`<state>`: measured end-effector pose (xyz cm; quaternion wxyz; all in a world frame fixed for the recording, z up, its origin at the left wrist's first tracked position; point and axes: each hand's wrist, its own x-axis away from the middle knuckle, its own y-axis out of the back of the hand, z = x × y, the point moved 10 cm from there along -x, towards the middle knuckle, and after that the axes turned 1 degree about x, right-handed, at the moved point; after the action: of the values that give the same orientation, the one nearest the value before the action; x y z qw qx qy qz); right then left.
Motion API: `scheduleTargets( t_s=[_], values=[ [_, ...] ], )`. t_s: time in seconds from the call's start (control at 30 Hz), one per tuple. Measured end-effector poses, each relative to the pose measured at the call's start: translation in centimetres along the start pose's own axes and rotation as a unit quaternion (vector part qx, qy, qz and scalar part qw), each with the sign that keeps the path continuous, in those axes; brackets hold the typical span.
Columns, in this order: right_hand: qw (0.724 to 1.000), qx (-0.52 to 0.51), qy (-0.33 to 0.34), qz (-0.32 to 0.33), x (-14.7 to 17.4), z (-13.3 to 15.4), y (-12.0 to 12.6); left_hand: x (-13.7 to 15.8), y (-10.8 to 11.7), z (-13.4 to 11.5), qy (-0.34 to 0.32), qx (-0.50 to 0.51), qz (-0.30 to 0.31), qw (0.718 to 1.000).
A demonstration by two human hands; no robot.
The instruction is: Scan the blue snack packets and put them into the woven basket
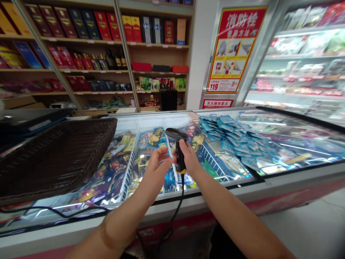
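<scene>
A black and yellow barcode scanner (180,154) stands upright above the glass lid of a chest freezer, its head tilted toward the far side. My right hand (190,156) is wrapped round its handle from the right. From the scanner's lower end a black cable (181,201) runs down over the freezer's front edge. My left hand (159,162) is close to the scanner's left side, palm toward it and fingers apart and slightly curled. Whether its fingertips touch the handle I cannot tell.
On the lid, a heap of blue packets (237,138) lies to the right and an empty brown wicker basket (59,154) to the left. Packaged ice creams fill white wire baskets (129,169) under the glass. Behind stand shelves of boxes (159,45) and a red poster (234,50).
</scene>
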<state>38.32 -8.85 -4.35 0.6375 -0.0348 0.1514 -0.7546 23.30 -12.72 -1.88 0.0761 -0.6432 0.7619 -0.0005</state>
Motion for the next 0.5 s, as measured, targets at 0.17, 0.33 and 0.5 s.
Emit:
scheduleTargets(
  t_s=[0.17, 0.33, 0.5],
  values=[
    [0.997, -0.05, -0.016, 0.062, -0.6, -1.7, -2.2, -3.5, -3.2, 5.2, 0.108, 0.009, 0.081, 0.991],
    [0.992, -0.006, -0.018, 0.123, -0.1, -2.4, -3.5, -3.8, -3.1, 5.1, 0.165, 0.027, 0.118, 0.979],
    [0.953, 0.238, 0.12, 0.142, 0.8, 0.8, -4.3, -5.5, -2.6, 3.9, 0.214, 0.085, 0.11, 0.967]
  ],
)
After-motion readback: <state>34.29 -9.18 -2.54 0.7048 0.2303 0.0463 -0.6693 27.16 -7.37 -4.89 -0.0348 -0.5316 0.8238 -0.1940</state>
